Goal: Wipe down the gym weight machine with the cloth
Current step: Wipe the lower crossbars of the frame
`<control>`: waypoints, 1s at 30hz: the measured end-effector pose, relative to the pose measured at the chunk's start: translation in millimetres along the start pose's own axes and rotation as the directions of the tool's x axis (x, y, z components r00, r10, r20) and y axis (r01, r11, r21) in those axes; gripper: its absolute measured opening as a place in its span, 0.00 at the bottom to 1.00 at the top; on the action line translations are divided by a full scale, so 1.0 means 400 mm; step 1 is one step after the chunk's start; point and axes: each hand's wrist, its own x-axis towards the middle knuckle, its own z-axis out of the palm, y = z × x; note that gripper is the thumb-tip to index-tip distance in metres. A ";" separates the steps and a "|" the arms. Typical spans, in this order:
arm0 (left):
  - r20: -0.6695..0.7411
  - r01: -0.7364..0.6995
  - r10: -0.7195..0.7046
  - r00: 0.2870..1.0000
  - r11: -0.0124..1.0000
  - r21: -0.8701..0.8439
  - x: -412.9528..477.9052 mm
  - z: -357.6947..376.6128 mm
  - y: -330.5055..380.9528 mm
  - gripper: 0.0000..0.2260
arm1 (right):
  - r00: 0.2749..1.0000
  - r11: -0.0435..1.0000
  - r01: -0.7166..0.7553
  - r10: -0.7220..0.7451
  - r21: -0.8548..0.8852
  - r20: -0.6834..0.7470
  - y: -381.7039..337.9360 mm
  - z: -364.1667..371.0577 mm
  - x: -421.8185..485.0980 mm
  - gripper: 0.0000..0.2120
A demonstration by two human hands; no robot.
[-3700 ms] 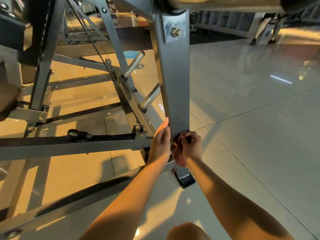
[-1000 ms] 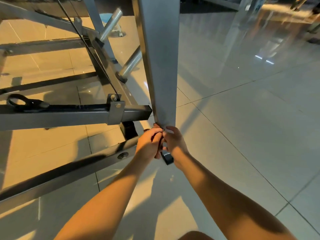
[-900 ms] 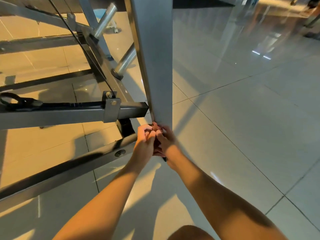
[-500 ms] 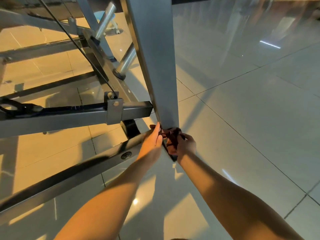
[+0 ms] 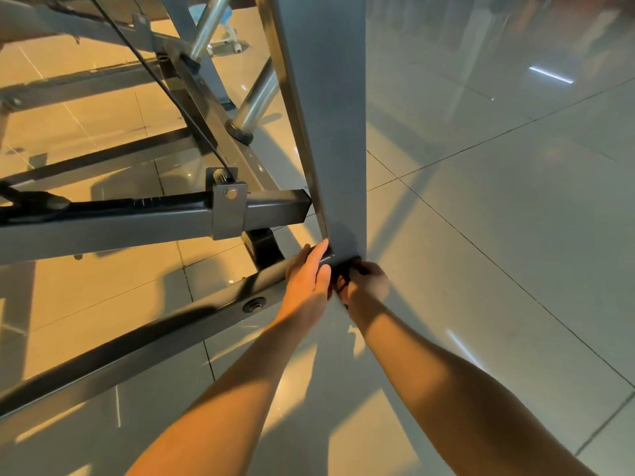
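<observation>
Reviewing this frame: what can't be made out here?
Head view:
- cloth: only a dark scrap shows; the right hand covers the rest.
- upright post: its foot is hidden behind the left hand and right hand; its upper end is cut off by the top edge.

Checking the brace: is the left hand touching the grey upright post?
Touching. The head view shows the left hand with straight fingers laid against the lower left edge of the grey upright post.
</observation>
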 end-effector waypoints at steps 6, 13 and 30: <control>0.042 0.064 -0.059 0.997 0.991 -0.116 -0.007 -0.004 0.016 0.21 | 0.966 0.973 0.233 -0.231 0.000 0.114 -0.038 -0.008 -0.051 0.06; 0.117 0.170 -0.147 0.982 0.961 -0.217 -0.025 -0.058 0.086 0.21 | 0.961 0.955 0.239 -0.207 -0.175 0.185 -0.109 -0.021 -0.109 0.07; -0.127 0.404 -0.439 0.889 0.885 -0.230 -0.250 -0.467 0.500 0.08 | 0.851 0.885 0.372 -0.204 -0.281 0.484 -0.397 0.064 -0.662 0.15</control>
